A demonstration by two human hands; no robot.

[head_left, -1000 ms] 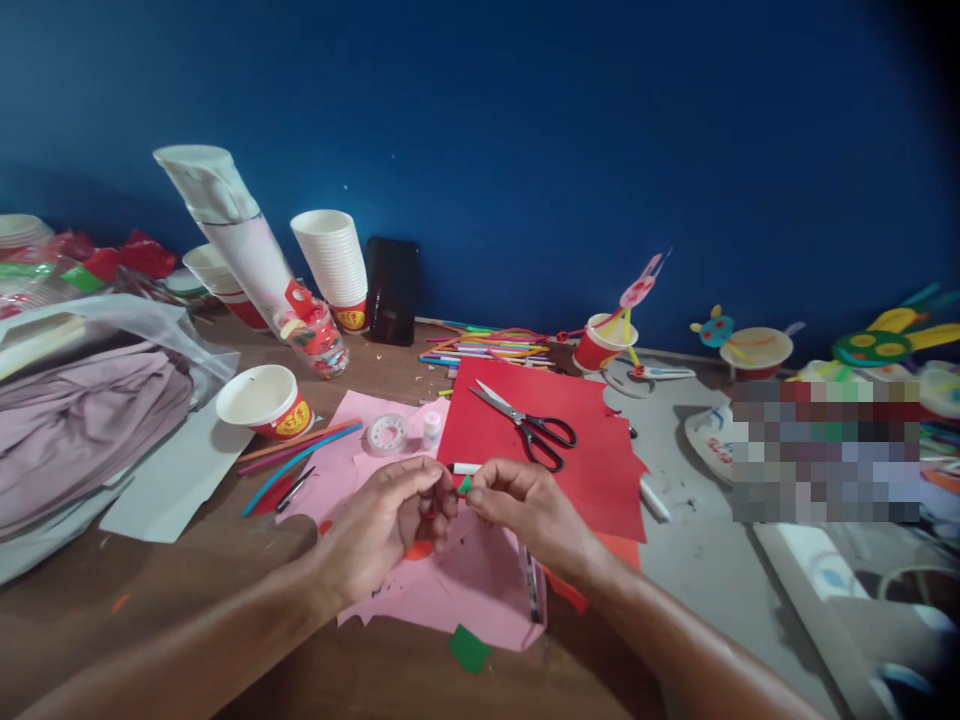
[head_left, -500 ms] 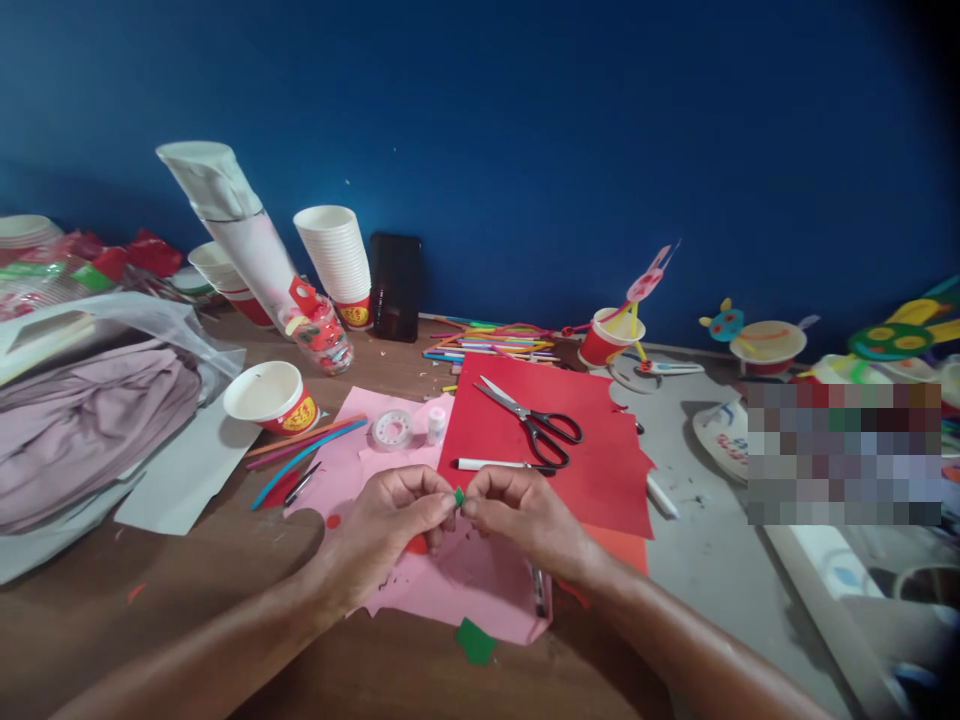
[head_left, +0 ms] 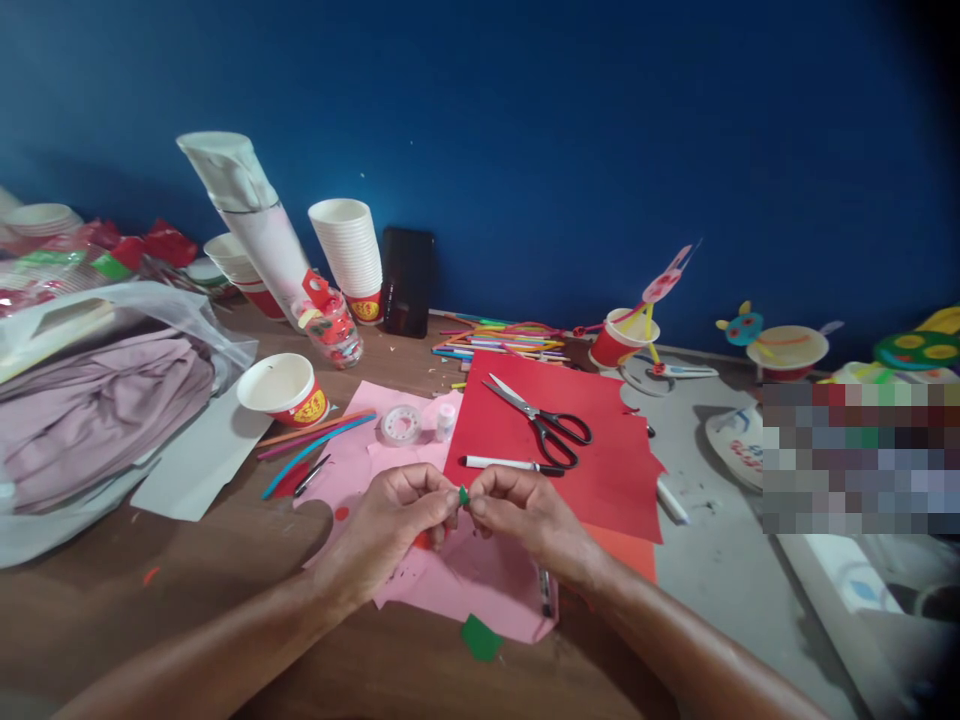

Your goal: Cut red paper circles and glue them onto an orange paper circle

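Observation:
Between the fingertips of my left hand [head_left: 412, 510] and my right hand [head_left: 517, 510] is a tiny green paper piece [head_left: 464, 495], pinched from both sides. Both hands are closed, held over a pink paper sheet [head_left: 442, 590]. Just beyond them, a white marker [head_left: 502, 463] and black-handled scissors [head_left: 544, 420] lie on red paper [head_left: 600, 480]. A larger green paper scrap [head_left: 481, 638] rests at the pink sheet's near edge. A tape roll [head_left: 400, 425] and a small bottle [head_left: 445, 422] sit behind my left hand.
A paper cup [head_left: 283, 388] stands at left, beside colored pipe cleaners [head_left: 319, 450]. Farther back are stacked cups [head_left: 347, 255], a leaning white tube [head_left: 259, 215] and a black phone-like object [head_left: 408, 282]. Cup crafts [head_left: 624, 335] line the right back. A bag with cloth [head_left: 112, 410] is left.
The whole view has shifted slightly, so the table items appear a little farther right. Both hands keep the same pinch on the green paper piece.

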